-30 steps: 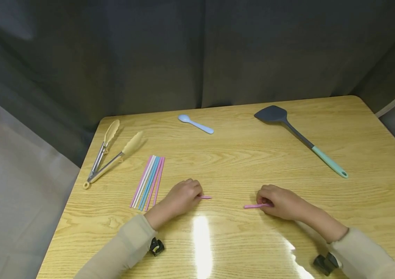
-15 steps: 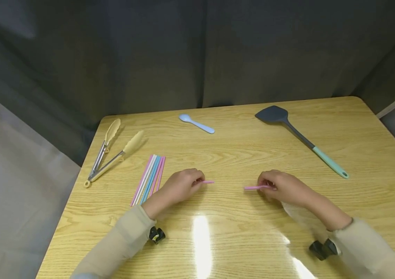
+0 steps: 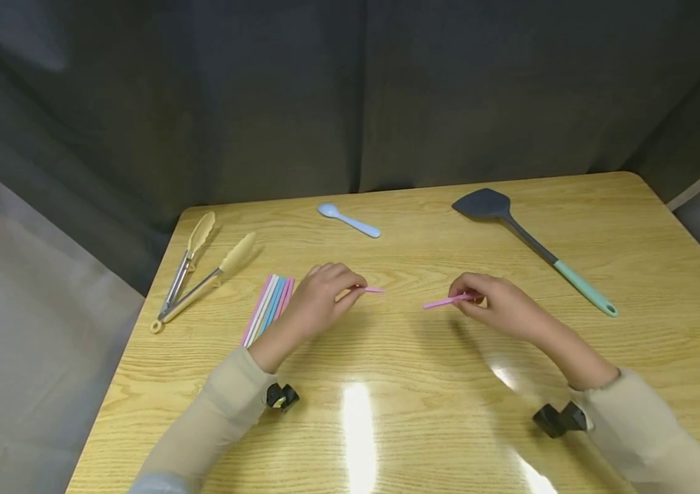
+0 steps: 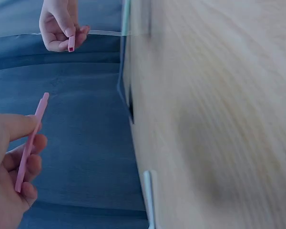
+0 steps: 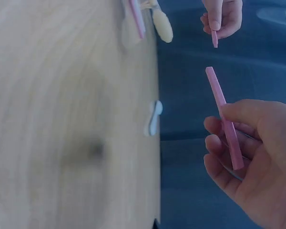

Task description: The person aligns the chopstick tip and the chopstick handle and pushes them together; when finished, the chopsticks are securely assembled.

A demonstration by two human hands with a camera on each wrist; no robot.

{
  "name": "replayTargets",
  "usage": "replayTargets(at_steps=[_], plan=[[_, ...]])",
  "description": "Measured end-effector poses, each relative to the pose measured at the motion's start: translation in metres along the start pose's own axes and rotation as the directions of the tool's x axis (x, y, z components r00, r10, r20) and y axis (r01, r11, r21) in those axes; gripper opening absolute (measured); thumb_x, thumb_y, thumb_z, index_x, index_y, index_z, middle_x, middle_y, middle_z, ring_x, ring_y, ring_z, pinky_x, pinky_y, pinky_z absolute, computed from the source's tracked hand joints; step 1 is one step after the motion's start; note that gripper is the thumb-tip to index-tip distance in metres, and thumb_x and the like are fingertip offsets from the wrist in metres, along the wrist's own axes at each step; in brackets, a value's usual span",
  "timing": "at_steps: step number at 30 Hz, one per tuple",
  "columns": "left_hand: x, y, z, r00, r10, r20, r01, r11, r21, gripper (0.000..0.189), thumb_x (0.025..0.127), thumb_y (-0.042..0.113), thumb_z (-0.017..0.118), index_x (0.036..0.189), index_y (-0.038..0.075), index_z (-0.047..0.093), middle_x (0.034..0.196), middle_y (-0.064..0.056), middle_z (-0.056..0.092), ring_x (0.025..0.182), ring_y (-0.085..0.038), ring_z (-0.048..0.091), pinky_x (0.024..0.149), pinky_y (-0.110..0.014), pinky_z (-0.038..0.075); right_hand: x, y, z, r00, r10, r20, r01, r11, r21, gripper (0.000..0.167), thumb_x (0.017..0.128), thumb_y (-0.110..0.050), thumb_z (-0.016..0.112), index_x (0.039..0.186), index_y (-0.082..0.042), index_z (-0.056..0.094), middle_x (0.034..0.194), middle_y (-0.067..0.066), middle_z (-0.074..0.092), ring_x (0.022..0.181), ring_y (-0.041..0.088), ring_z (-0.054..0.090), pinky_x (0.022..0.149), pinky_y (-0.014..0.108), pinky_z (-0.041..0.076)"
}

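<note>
- Tongs point(image 3: 197, 272) lie at the table's point(image 3: 424, 425) far left, their cream tips pointing to the back edge.
- Straws point(image 3: 266, 310) in pink, white and blue lie side by side just right of the tongs; the left wrist partly covers their near ends.
- Left hand point(image 3: 323, 300) is raised above the table just right of the straws, fingers curled, pinching a short pink piece point(image 3: 373, 289) whose tip sticks out to the right. In the left wrist view this piece point(image 4: 29, 143) runs between thumb and fingers.
- A pale blue spoon point(image 3: 348, 220) lies near the back edge, beyond the gap between the hands.
- Right hand point(image 3: 498, 307) is raised opposite the left, well apart from it, pinching a longer pink stick point(image 3: 447, 301) that points left toward the other piece; the two ends do not touch. In the right wrist view the stick point(image 5: 224, 117) is gripped at its lower half.
- A dark spatula point(image 3: 532, 245) with a teal handle lies aslant at the far right.
</note>
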State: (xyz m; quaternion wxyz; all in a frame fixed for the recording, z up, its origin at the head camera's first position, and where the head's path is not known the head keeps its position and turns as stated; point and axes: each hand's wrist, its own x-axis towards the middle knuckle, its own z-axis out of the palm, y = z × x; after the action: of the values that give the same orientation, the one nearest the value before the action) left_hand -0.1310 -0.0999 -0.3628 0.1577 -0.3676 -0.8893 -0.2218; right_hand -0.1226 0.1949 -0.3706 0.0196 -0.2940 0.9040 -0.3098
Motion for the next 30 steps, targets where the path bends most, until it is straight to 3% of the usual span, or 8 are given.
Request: replayTargets(at_steps=[9,14,21,30], plan=[[0.012,0.006,-0.01,0.998,-0.002,-0.07,-0.007,0.992,-0.129,0.005,0.083,0.005,0.062,0.088,0.004,0.062,0.083,-0.004,0.059,0.076,-0.014,0.053,0.068,-0.02,0.044,0.008,-0.012,-0.022,0.998,0.027,-0.049,-0.022,0.995,0.1,0.008,0.087,-0.005,0.057,0.093,-0.009,0.058,0.075,-0.001,0.053,0.062,0.011,0.042,0.052,0.023,0.038],[0.019,0.007,-0.014,0.994,0.016,-0.109,-0.031,0.989,-0.143,0.006,0.083,0.004,0.061,0.088,0.003,0.063,0.083,-0.004,0.061,0.076,-0.014,0.053,0.067,-0.019,0.044,0.013,-0.015,-0.031,0.995,0.014,-0.094,0.0,0.99,0.143,0.012,0.086,-0.004,0.057,0.098,-0.007,0.061,0.073,0.0,0.053,0.057,0.01,0.039,0.047,0.022,0.034],[0.026,0.009,-0.021,0.988,0.013,-0.151,-0.04,0.982,-0.182,0.007,0.082,0.007,0.063,0.088,0.005,0.067,0.08,-0.002,0.061,0.074,-0.015,0.051,0.063,-0.022,0.042,0.016,-0.019,-0.037,0.987,-0.034,-0.154,0.049,0.995,0.092,0.013,0.085,-0.005,0.06,0.096,-0.007,0.065,0.078,-0.001,0.056,0.061,0.009,0.041,0.05,0.022,0.036],[0.03,0.012,-0.021,0.985,-0.048,-0.164,0.001,0.963,-0.271,0.009,0.084,0.007,0.061,0.089,0.001,0.066,0.081,-0.005,0.059,0.07,-0.017,0.051,0.06,-0.028,0.044,0.016,-0.02,-0.04,0.985,-0.018,-0.174,0.031,0.997,0.072,0.01,0.086,-0.011,0.06,0.094,-0.008,0.065,0.075,-0.003,0.057,0.058,0.009,0.043,0.049,0.022,0.037]])
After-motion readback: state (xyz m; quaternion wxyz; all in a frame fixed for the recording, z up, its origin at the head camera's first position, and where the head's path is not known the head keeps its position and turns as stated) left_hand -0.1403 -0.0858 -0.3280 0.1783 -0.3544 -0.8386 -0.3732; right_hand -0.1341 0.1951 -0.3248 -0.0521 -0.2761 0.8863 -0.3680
